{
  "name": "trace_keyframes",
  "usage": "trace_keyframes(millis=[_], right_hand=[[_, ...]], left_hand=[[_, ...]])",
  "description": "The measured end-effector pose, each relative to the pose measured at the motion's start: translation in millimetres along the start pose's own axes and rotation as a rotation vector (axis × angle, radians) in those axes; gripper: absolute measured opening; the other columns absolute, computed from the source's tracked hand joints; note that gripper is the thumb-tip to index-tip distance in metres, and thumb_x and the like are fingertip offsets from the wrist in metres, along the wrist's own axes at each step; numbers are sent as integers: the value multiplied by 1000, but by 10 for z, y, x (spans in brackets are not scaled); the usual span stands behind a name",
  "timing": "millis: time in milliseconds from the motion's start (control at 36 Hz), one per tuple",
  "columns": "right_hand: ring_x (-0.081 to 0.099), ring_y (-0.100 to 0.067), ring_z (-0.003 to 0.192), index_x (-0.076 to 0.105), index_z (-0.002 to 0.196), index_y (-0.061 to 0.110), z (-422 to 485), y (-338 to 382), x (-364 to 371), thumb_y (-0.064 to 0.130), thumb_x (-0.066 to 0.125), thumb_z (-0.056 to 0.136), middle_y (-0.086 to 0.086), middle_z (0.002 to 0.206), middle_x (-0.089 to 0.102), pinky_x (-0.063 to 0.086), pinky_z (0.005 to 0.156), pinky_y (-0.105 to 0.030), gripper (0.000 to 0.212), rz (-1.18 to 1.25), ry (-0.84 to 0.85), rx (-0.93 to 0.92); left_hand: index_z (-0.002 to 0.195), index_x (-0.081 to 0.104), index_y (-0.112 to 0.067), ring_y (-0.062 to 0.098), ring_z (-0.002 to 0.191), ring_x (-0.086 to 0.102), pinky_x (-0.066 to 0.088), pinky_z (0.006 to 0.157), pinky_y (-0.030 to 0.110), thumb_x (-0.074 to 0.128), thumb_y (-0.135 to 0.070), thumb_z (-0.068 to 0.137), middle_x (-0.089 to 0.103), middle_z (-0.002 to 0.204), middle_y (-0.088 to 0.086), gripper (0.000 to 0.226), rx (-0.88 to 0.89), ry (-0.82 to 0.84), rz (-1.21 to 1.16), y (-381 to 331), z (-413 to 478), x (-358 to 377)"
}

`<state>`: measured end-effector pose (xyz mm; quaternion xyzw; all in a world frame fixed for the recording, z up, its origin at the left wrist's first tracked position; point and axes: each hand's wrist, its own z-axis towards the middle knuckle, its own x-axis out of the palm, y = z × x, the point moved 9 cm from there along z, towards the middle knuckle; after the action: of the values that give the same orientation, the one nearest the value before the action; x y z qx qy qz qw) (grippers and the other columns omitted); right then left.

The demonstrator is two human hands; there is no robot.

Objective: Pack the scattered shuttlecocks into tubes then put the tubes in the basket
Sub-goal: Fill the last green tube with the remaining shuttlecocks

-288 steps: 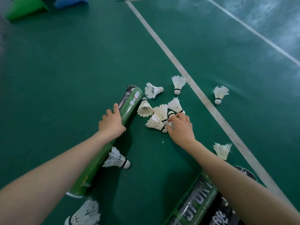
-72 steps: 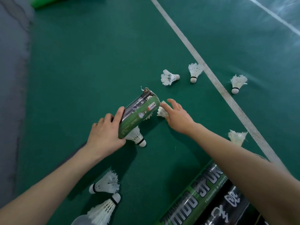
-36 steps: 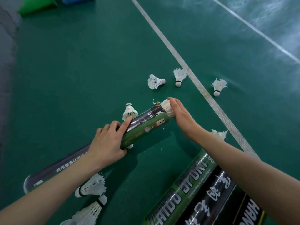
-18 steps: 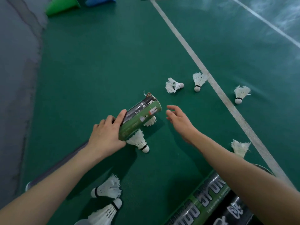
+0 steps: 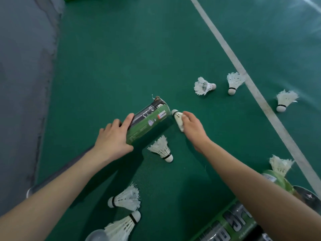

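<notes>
1. Change since half a second ago: the right hand, then empty with fingers spread beside the tube mouth, now pinches a shuttlecock between thumb and fingertips, cork end turned towards the opening
2. The left hand keeps its grip on the green tube, fingers wrapped over the top near its lower end, with the mouth raised and pointing away from the person
3. A second ago the right palm was pressing a shuttlecock into that mouth, so I judge that one is now inside and this is the next to load; its cork sits just beside the rim, not yet in
4. Much is left to pack: a loose shuttlecock lies just below the tube, a pair of shuttlecocks sits beside the left forearm, three far shuttlecocks lie around the white court line, and a last shuttlecock is by the spare tubes; no basket is in view
5. The rim looks torn on its far side and could snag feathers, so a straight, cork-first entry seems wise
6. The green floor beyond the mouth lies open; the grey strip on the left is well apart from both hands
</notes>
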<state>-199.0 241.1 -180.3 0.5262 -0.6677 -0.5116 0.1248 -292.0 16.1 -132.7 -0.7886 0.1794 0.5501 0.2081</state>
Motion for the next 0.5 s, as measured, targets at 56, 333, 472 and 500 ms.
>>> trace_keyframes(millis=[56,333,472,500], right_hand=[[47,-18,122,46,138,18,10,19,-233,33,36,101,-2,138,51,36,97,-29,41,-37,-114,-8],[50,-3,71,49,121,18,-235,68,-1281,15,53,95,-3,104,57,38,50,-7,26,-73,-363,-164],[51,-1,72,38,136,24,-459,180,-1575,14,54,95,8,98,54,39,56,-4,46,8,-371,-258],[51,2,72,39,135,24,-507,214,-1620,13,55,94,15,95,51,39,58,-2,45,11,-367,-278]], left_hand=[[148,-2,-35,22,101,45,41,93,39,69,-34,74,42,115,5,103,9,5,9,-14,-18,12],[149,-6,-37,20,105,44,36,95,36,67,-36,77,41,121,2,102,164,-42,53,-436,-116,-52],[148,-6,-38,18,110,43,32,99,34,66,-39,79,39,124,-2,100,280,-95,91,-769,-189,-86],[148,-7,-38,17,111,43,31,100,33,66,-40,79,39,124,-2,100,300,-102,95,-832,-208,-91]])
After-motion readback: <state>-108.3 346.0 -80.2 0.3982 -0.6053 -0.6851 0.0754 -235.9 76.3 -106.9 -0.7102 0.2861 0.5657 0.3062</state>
